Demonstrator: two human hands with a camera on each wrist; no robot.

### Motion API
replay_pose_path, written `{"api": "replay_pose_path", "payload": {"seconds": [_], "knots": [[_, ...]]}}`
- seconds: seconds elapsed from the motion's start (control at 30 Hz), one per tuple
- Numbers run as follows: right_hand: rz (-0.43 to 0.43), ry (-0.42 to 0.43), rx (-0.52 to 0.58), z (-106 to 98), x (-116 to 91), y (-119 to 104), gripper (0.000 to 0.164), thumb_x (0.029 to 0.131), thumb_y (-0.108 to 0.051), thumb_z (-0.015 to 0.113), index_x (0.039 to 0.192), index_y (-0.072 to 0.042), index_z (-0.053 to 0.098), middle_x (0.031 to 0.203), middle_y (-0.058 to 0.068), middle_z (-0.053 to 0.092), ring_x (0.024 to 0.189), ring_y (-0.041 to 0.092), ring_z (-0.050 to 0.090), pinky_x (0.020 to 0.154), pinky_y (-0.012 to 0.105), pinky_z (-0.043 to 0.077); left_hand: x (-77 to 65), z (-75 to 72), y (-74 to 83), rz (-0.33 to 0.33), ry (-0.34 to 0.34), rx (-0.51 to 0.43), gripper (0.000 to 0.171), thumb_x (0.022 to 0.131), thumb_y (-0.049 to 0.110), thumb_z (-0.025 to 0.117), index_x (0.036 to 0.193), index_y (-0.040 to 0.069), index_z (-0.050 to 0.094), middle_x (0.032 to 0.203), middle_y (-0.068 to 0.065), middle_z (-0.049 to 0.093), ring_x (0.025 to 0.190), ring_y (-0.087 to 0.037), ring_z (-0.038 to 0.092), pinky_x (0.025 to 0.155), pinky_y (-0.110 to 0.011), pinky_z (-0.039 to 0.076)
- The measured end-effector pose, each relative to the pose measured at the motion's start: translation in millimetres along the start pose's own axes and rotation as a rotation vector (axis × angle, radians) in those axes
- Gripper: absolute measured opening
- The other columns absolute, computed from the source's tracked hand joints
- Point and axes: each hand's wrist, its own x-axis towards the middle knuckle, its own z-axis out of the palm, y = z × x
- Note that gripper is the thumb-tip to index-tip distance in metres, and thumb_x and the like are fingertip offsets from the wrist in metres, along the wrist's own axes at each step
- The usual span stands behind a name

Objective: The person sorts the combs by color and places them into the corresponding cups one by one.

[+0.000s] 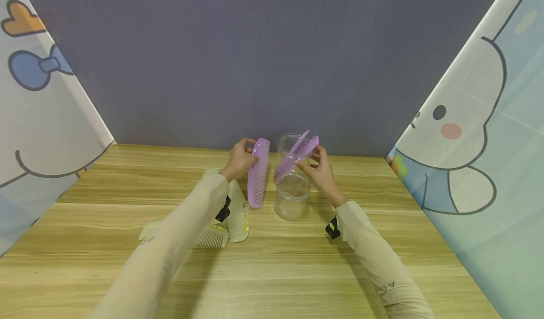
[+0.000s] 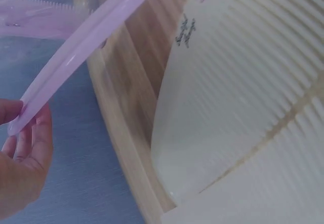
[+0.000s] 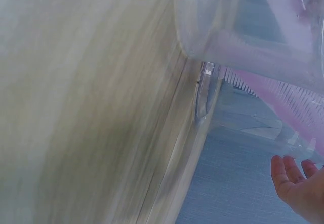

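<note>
My left hand (image 1: pixel 241 160) pinches a purple comb (image 1: pixel 258 175) near its upper end; the comb stands nearly upright, teeth to the right. In the left wrist view, thumb and fingers grip its tip. To its right is a clear plastic jar (image 1: pixel 284 145) with two purple combs (image 1: pixel 293 156) leaning in it, their ends above the rim. My right hand (image 1: pixel 320 172) holds this jar at its right side, thumb in front and fingers behind. In the right wrist view the fingertips (image 3: pixel 287 163) lie against the jar wall; the thumb is hidden there.
A second clear jar (image 1: pixel 292 201) stands just in front of the first. Several pale green combs (image 1: pixel 238 215) lie on the wooden table (image 1: pixel 272 271) under my left forearm, partly hidden by it. A dark grey panel (image 1: pixel 255 64) rises behind the table, with cartoon-printed sheets (image 1: pixel 480 205) at the sides.
</note>
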Motion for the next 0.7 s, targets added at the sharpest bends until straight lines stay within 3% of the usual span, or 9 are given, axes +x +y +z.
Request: {"api": "replay_pose_path", "payload": {"seconds": [0.3,0.7], "knots": [[0.024,-0.017,0.015,-2,-2,-9,0.071,0.08,-0.012,0.07,0.137,-0.004,0.028,0.136,0.019,0.039,0.122,0.039,0.042,0.097,0.056,0.037,5.8,-9.0,13.4,0.071,0.098,0.073,0.046,0.077,-0.002,0.062,0.121,0.003,0.05,0.109,-0.021,0.062,0.097,-0.033,0.061,0.075,-0.038,0.056],[-0.002,-0.006,-0.011,-1,-1,-1,0.07,0.079,-0.014,0.07,0.136,-0.006,0.029,0.134,0.017,0.041,0.12,0.037,0.044,0.095,0.055,0.04,8.2,-20.8,43.0,0.162,0.205,0.025,0.045,0.079,-0.002,0.061,0.122,0.006,0.051,0.11,-0.017,0.06,0.082,-0.028,0.065,0.067,-0.033,0.057]]}}
